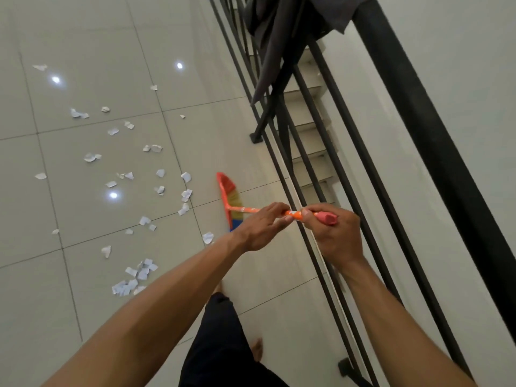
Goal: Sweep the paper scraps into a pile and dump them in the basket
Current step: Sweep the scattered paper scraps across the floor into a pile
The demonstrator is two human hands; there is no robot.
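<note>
The floor (117, 37) of pale glossy tiles is my working field, and the broom (226, 191) sits with its orange head on it near the railing (418, 113), bristles down, just right of the paper. My left hand (262, 227) is wrapped round the orange handle lower down and my right hand (332, 236) is clenched round the pink end cap, so both are grasping the broom. The scraps (90, 157) lie spread over several tiles to my left, from far pieces near the top to a looser cluster (139, 272) close to my leg. No real pile exists yet, and I see no basket from here. I judge the job is at its start. To do it well I should reach past the farthest bits and draw them in with short, low strokes toward that near cluster, keeping the bristles flat, since light paper on a slick tile will skate and flutter if I flick. I should sweep away from the railing, because beyond its black bars the stairs (304, 113) drop off and a scrap pushed through would be lost. A dark cloth (279, 23) hangs over the top rail. Ceiling lights show as bright spots (113, 195) in the glaze, easy to mistake for paper.
</note>
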